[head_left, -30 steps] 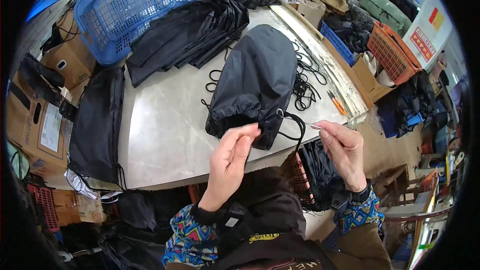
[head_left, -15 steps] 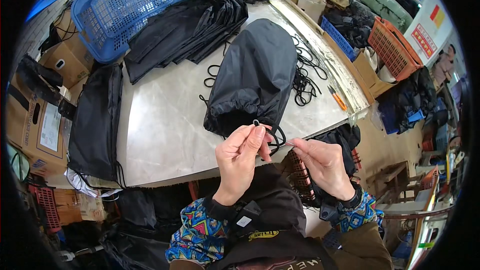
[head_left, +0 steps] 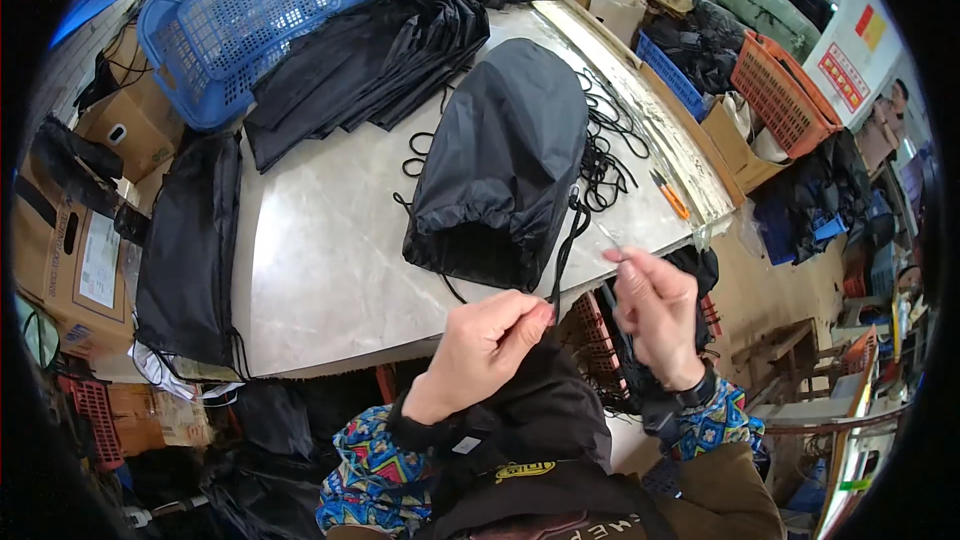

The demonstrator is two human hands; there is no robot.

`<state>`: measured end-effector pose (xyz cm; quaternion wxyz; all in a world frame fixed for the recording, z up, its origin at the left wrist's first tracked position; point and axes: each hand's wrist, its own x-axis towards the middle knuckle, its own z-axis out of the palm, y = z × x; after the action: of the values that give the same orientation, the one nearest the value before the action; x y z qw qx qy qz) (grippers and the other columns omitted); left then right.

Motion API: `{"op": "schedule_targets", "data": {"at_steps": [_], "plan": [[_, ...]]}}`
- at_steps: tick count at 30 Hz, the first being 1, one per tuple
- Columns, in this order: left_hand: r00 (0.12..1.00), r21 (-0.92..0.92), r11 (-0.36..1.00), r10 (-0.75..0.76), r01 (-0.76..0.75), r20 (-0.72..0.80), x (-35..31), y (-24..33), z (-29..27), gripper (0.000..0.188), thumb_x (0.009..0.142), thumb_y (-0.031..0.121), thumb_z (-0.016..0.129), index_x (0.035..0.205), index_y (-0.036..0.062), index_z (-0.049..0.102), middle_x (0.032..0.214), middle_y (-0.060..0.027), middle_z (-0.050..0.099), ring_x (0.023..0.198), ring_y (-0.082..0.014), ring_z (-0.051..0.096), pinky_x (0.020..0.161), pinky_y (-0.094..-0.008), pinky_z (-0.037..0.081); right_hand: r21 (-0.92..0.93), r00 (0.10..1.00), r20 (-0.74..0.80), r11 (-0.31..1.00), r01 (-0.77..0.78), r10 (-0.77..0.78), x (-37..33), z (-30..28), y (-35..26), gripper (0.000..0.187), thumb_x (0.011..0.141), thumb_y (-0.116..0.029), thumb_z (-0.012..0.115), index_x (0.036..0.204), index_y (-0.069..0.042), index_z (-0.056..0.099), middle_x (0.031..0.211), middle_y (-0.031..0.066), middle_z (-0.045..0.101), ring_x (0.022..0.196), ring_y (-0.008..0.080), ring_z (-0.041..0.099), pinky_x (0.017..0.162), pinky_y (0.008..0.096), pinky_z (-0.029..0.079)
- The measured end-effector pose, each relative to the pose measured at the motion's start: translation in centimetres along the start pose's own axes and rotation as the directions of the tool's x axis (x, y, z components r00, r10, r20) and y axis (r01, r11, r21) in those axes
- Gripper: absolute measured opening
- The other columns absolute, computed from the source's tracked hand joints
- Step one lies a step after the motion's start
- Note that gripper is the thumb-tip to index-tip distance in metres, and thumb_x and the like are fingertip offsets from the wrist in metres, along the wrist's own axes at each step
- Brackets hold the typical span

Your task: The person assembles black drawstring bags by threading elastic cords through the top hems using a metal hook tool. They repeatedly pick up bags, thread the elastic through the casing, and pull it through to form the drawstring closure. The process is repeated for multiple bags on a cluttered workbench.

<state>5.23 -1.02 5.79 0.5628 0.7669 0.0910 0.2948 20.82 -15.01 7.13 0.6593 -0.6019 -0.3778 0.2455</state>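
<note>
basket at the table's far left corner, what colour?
Blue, an open-grid plastic basket; clearest in the head view.

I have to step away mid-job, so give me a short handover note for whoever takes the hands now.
Left hand: pinching the black cord at the table's near edge.
Right hand: raised beside it, fingertips pinched on something thin; blurred, cannot tell what.
Black drawstring bag lies on the grey table, gathered mouth toward the person; the cord runs from its mouth.
Done: mouth already gathered.
Left: cord ends look loose, not visibly tied. Flat black bags are stacked by the blue basket; loose cords lie right of the bag.
</note>
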Motion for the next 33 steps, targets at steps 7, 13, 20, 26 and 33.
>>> {"op": "schedule_targets", "data": {"at_steps": [7,13,20,26,33], "plan": [[0.993,0.204,0.978,-0.028,0.051,-0.114,-1.4,-0.7,-2.0,0.017,0.088,0.013,0.063,0.078,0.0002,0.063,0.072,-0.0068,0.058,0.073,-0.0191,0.054,0.072,-0.0288,0.042,-0.204,0.968,-0.222,0.966,-0.160,0.113,0.1,0.3,-0.8,0.017,0.094,-0.009,0.054,0.102,-0.002,0.068,0.063,-0.0013,0.056,0.058,0.0076,0.054,0.052,0.0226,0.041],[0.936,0.282,0.957,0.043,0.062,-0.350,-0.9,-1.4,-2.2,0.013,0.090,0.012,0.061,0.097,0.0011,0.062,0.088,-0.0062,0.056,0.078,-0.0163,0.051,0.074,-0.0283,0.041,-0.409,0.997,0.048,0.912,-0.029,0.053,-0.4,1.5,0.8,0.018,0.090,-0.003,0.059,0.106,0.000,0.066,0.088,0.0127,0.069,0.069,0.0092,0.059,0.063,0.0227,0.047],[0.911,0.146,0.987,0.117,-0.064,-0.395,0.9,-1.4,0.2,0.026,0.088,0.010,0.064,0.111,-0.0013,0.058,0.108,-0.0081,0.057,0.089,-0.0136,0.054,0.075,-0.0264,0.043,-0.455,0.983,0.089,0.872,0.182,-0.158,-0.5,2.3,1.4,0.018,0.088,0.001,0.060,0.105,0.001,0.066,0.077,0.0128,0.065,0.063,0.0173,0.061,0.059,0.0257,0.046],[0.960,0.396,0.918,0.110,0.001,-0.258,0.0,-0.7,-0.7,0.011,0.087,0.006,0.063,0.091,-0.0042,0.064,0.073,-0.0073,0.065,0.070,-0.0129,0.060,0.063,-0.0270,0.047,-0.703,0.923,0.213,0.606,0.372,-0.320,-1.0,1.9,2.2,0.037,0.077,0.006,0.062,0.113,-0.002,0.062,0.068,0.0109,0.054,0.059,0.0274,0.058,0.055,0.0331,0.047],[0.888,-0.048,0.999,0.038,-0.018,0.458,-0.9,1.7,-0.8,0.020,0.089,0.013,0.063,0.106,0.0009,0.061,0.088,-0.0082,0.066,0.074,-0.0112,0.064,0.065,-0.0276,0.052,-0.602,0.930,0.308,0.716,0.353,-0.201,-0.7,2.4,1.7,0.034,0.081,0.002,0.060,0.114,-0.003,0.060,0.072,0.0138,0.057,0.065,0.0325,0.059,0.058,0.0357,0.047]]}}
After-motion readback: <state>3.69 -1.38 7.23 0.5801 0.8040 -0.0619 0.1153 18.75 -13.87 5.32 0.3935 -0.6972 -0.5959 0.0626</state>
